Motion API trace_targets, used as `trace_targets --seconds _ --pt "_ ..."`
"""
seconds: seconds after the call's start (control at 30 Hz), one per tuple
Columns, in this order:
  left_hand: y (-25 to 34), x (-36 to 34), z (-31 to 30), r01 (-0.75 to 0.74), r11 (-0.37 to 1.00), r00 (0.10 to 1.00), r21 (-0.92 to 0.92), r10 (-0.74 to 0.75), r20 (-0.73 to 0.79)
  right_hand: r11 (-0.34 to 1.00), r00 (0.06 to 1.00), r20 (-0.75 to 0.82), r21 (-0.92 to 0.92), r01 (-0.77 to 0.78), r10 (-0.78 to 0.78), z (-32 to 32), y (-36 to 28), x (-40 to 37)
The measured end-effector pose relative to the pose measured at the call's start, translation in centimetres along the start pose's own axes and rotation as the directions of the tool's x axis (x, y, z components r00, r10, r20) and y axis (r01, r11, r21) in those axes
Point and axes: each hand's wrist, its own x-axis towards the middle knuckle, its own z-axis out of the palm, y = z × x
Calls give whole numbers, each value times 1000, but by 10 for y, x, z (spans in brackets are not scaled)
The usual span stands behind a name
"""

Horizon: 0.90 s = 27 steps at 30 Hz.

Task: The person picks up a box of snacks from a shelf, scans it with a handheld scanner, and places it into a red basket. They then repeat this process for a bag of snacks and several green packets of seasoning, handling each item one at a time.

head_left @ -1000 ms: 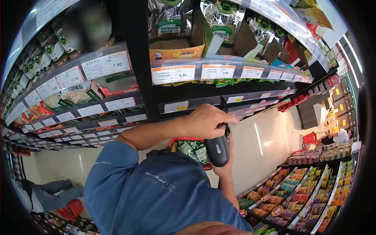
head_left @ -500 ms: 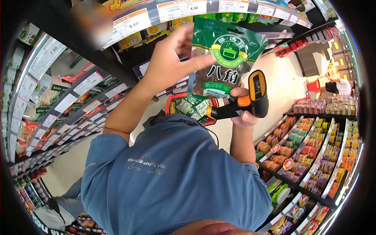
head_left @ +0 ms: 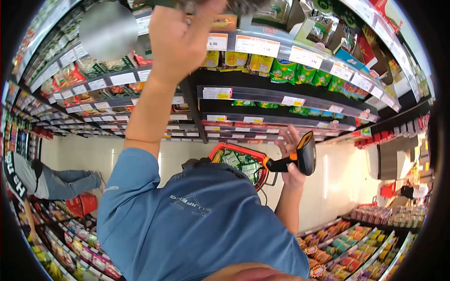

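My left hand (head_left: 176, 42) is raised to the upper shelf at the top of the view. Its fingers are closed around a dark, blurred packet (head_left: 248, 5), mostly cut off by the top edge. A black and orange barcode scanner (head_left: 305, 157) rests in my right hand (head_left: 294, 174), the thumb against its handle and the other fingers partly raised. Below the shelves stands a red shopping basket (head_left: 217, 151) with several green packets (head_left: 241, 161) in it, partly hidden by my body.
Shelves of bagged goods with price tags (head_left: 258, 45) run across the front. Green bags (head_left: 283, 70) hang under the upper edge. At left, a person in jeans (head_left: 65, 182) stands near another red basket (head_left: 83, 204). Racks of packaged snacks (head_left: 344, 248) are at lower right.
My left hand has moved up and away to the upper shelf, carrying the green star anise packet out of clear view. My right hand has lowered slightly with the scanner, some fingers lifting.
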Motion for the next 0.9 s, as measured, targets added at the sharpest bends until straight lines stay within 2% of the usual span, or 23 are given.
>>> trace_targets --seconds 0.03,0.07,0.1,0.13,0.2,0.23,0.27,0.33,0.37,0.4,0.47,0.5,0.57,0.7,0.77,0.87,0.9 --pt "-3 13 6 -68 970 997 -232 55 -59 1000 1000 -1 9 -22 22 3 0 -1" --pt "-5 27 13 -142 883 988 -448 96 -124 999 999 -4 16 -45 45 7 0 -2" --pt "-16 29 7 -154 930 988 -335 137 -75 998 998 -10 29 -64 64 10 1 -2" --pt "-22 28 11 -167 930 986 -328 148 -81 998 998 6 -2 -66 66 9 4 -3" --pt "-25 27 21 -88 967 991 -237 61 -116 996 996 25 -14 -85 85 12 6 -4" --pt "-13 25 20 14 990 995 -142 -28 -100 996 996 38 -18 -86 86 15 6 -3" --pt "-18 27 24 7 990 994 -141 -22 -105 995 994 52 -37 -89 91 12 10 -5" --pt "-35 28 34 -203 954 933 222 257 -251 995 994 45 -3 -103 103 10 11 -6" --pt "-38 24 40 -82 981 953 173 129 -276 996 994 51 -5 -92 92 10 11 -6" --pt "-41 23 40 -40 973 965 228 96 -242 994 994 29 -31 -105 106 9 11 -9" --pt "-48 20 48 80 992 961 96 -51 -273 991 993 1 -63 -115 115 5 13 -16" --pt "-52 21 50 77 993 960 86 -50 -275 990 992 -18 -66 -129 128 0 16 -20" --pt "-55 24 52 260 913 950 313 -184 -254 987 989 -46 -76 -145 141 -6 17 -24" --pt "-60 29 59 282 879 944 384 -183 -275 985 982 -127 -78 -151 140 -9 23 -31" --pt "-64 27 65 135 834 956 535 32 -291 985 981 -136 -85 -148 135 -8 24 -31" --pt "-54 18 65 85 874 964 478 49 -261 985 980 -157 -96 -141 125 -5 27 -30" --pt "-68 22 76 -144 778 772 611 475 -422 986 979 -166 -94 -138 121 -3 28 -29"
